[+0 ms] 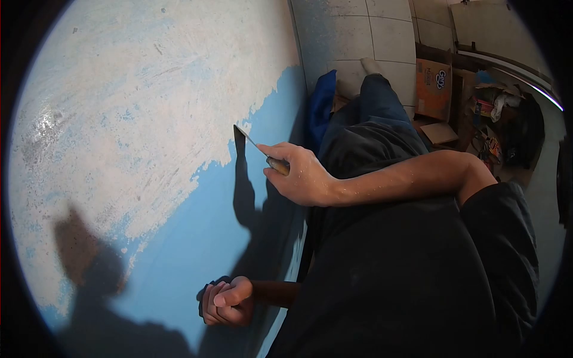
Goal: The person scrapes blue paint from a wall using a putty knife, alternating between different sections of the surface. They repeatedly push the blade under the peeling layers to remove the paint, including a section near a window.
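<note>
My right hand [303,174] is closed around the wooden handle of a scraper [278,166], with one finger stretched along toward the blade. The thin metal blade [240,129] meets the wall right at the ragged border between whitish bare surface and blue paint. Scattered pale specks dot my right forearm. Lower down, my left hand [228,301] is curled into a fist close against the blue part of the wall [179,250], its thumb folded over the fingers. Dark shadows of my arm and the scraper fall on the paint.
Patchy white wall [137,107] with blue flecks spreads over the upper left. Beyond my legs lies a tiled floor [349,36]. An orange carton [433,89] stands at the right, beside a heap of mixed items [492,119]. A blue cloth-like thing [322,101] is next to my leg.
</note>
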{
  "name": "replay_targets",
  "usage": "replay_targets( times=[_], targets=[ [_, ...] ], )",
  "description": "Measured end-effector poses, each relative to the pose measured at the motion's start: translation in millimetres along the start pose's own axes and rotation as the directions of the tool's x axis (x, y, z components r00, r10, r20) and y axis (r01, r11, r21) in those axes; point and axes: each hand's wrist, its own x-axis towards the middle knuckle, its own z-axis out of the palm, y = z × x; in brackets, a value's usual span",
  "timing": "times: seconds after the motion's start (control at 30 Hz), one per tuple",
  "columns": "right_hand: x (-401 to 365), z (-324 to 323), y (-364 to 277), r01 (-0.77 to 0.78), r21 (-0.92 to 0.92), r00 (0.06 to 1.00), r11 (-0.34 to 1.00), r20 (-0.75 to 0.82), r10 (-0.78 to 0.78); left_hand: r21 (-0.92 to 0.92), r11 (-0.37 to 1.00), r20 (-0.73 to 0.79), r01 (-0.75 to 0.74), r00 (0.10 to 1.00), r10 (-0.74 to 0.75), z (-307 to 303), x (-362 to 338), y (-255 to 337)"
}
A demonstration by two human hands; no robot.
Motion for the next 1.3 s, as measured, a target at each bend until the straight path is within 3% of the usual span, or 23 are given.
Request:
replay_targets(
  times=[0.13, 0.23, 0.27, 0.37, 0.47, 0.57, 0.7, 0.9, 1.0, 1.13, 1.3],
  targets=[
    [13, -3, 11, -0.021, 0.005, 0.999, 1.0, -0.036, 0.022, -0.005, 1.0, 0.01, 0.021, 1.0, -0.021, 1, 1, 3],
    [8, -5, -2, -0.109, 0.025, 0.994, 0.994, 0.026, 0.108, -0.015, 1.0, 0.002, 0.021, 1.0, -0.021, 2, 1, 2],
    [1, 0, 3, -0.019, 0.001, 1.0, 1.0, 0.0, 0.019, -0.026, 0.999, 0.001, 0.025, 1.0, -0.025, 2, 1, 3],
    [6, -3, 8, -0.02, 0.014, 1.0, 1.0, 0.011, 0.02, -0.028, 0.999, 0.016, 0.021, 1.0, -0.02, 3, 4, 3],
    [23, -19, -7, -0.35, 0.1, 0.933, 0.931, 0.119, 0.338, -0.046, 0.999, 0.008, 0.004, 1.0, -0.004, 0, 4, 2],
    [0, -3, -2, -0.126, 0.019, 0.991, 0.992, 0.057, 0.125, -0.047, 0.999, -0.012, 0.003, 1.0, -0.003, 3, 2, 2],
    [17, -9, 9, -0.202, 0.06, 0.979, 0.978, 0.04, 0.2, -0.001, 1.0, 0.032, 0.024, 0.999, -0.024, 0, 3, 3],
    [9, -4, 5, -0.191, 0.047, 0.981, 0.98, 0.044, 0.189, -0.007, 1.0, 0.017, 0.003, 1.0, -0.003, 0, 1, 1],
    [29, -23, 1, -0.377, 0.075, 0.923, 0.923, 0.116, 0.367, 0.014, 1.0, 0.031, 0.011, 0.999, -0.011, 0, 5, 5],
    [15, -7, 13, -0.138, 0.007, 0.99, 0.99, 0.025, 0.138, -0.016, 1.0, 0.024, 0.007, 1.0, -0.007, 0, 3, 1],
    [34, -24, 3, -0.352, 0.054, 0.934, 0.935, 0.084, 0.347, -0.031, 0.999, 0.012, 0.016, 1.0, -0.016, 1, 4, 4]
  ],
)
